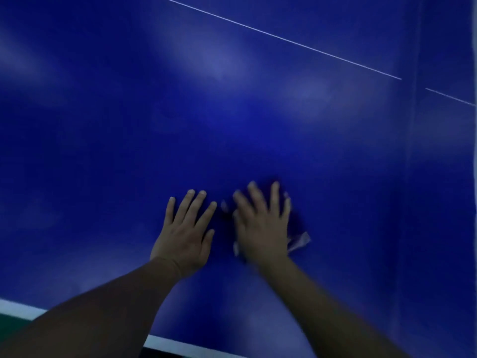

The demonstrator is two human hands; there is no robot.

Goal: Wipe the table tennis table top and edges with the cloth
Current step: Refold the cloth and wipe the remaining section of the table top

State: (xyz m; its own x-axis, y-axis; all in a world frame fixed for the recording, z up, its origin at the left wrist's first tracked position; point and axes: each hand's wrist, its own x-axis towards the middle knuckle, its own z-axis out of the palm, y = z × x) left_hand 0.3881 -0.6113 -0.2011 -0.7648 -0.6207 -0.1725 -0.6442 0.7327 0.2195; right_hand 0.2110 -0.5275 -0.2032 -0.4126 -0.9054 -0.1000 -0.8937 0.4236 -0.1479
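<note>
1. The blue surface point(232, 99) of the table tennis table fills nearly the whole view; it stretches away forward and to both sides, with pale glare patches across its far part

2. A thin white line point(278, 37) runs across the far part from upper left down to the right, breaking at a faint vertical seam point(415, 125) on the right and picking up again beyond it

3. The white near edge point(20, 308) of the surface runs along the bottom, just under both forearms, so the edges lie toward the person from where the hands are now

4. The right hand point(263, 226) lies flat with fingers straight and spread, palm pressing the cloth down; nothing is curled round it, so this grip is released and pressing. It looks blurred, which I take as a sign of a wiping stroke

5. The left hand point(187, 228) lies flat on the bare surface just beside the right, fingers straight, grasping nothing; I judge it a brace

6. The cloth point(299, 241) is dark blue with paler corners, bunched beneath the right palm, showing mostly on its right and lower side

7. The move turns on this: the cloth sits directly under the right hand, with much open surface ahead and the near edge behind
</note>
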